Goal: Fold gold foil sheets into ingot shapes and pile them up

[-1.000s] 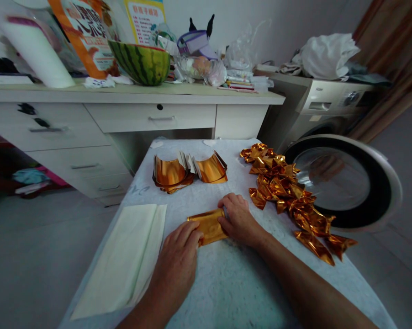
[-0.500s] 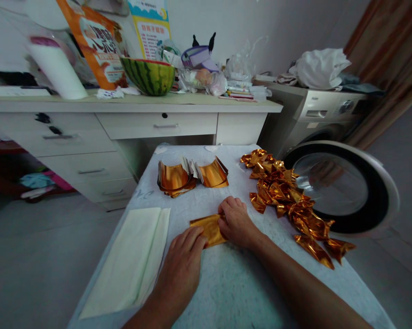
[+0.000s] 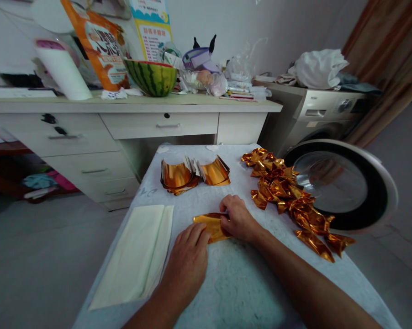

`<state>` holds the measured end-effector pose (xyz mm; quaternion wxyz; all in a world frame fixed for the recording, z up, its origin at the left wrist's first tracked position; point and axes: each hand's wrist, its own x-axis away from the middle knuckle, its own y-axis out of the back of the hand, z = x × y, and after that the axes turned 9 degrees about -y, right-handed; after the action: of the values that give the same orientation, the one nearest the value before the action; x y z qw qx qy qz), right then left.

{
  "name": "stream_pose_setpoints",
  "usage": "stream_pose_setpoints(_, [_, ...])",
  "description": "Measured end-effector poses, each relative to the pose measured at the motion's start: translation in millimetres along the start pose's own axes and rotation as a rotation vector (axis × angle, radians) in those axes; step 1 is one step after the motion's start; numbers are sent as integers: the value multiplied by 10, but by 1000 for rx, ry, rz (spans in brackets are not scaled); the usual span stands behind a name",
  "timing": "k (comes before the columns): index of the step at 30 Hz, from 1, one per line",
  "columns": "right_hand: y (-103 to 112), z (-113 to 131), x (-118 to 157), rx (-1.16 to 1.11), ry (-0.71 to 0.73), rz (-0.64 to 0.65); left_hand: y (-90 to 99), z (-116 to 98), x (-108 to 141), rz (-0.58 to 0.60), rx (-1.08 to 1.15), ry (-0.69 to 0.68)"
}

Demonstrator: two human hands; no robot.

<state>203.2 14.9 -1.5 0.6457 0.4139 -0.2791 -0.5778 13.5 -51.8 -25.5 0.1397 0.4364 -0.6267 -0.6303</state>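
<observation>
A gold foil paper sheet [image 3: 214, 226], partly rolled or folded, lies on the cloth-covered table between my hands. My left hand [image 3: 191, 249] closes on its left end, fingers pressed together near the front edge. At the right end, the curled fingers of my right hand [image 3: 238, 216] grip the foil, its edge partly hidden under them. Behind my hands stand two curved stacks of gold foil sheets, a left stack [image 3: 176, 176] and a right stack [image 3: 215, 172]. Folded gold foil pieces [image 3: 288, 194] lie heaped to the right.
Pale folded paper sheets [image 3: 130, 256] lie left on the table [image 3: 247, 278]. An open washing machine door [image 3: 332, 183] adjoins the table's right side. Behind is a white desk [image 3: 188, 108] bearing a cut watermelon [image 3: 151, 77], an orange snack bag [image 3: 101, 48] and other clutter.
My hands stay on the foil sheet, fingers shifting slightly along it. Its far edge looks less flat than before. The whole view has shifted a little.
</observation>
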Motion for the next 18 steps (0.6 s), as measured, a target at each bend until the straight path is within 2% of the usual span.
stream_pose_setpoints(3, [17, -16, 3, -159, 9, 55, -8, -8, 4, -7, -16, -5])
stream_pose_setpoints(7, [26, -46, 3, -287, -69, 68, 2, -51, -24, 38, -45, -20])
stream_pose_setpoints(14, [18, -106, 15, -350, -67, 30, 214, -179, -362, 285, -84, -6])
stream_pose_setpoints(18, [1, -148, 21, -411, -73, 7, 314, -180, -522, 327, -98, -11])
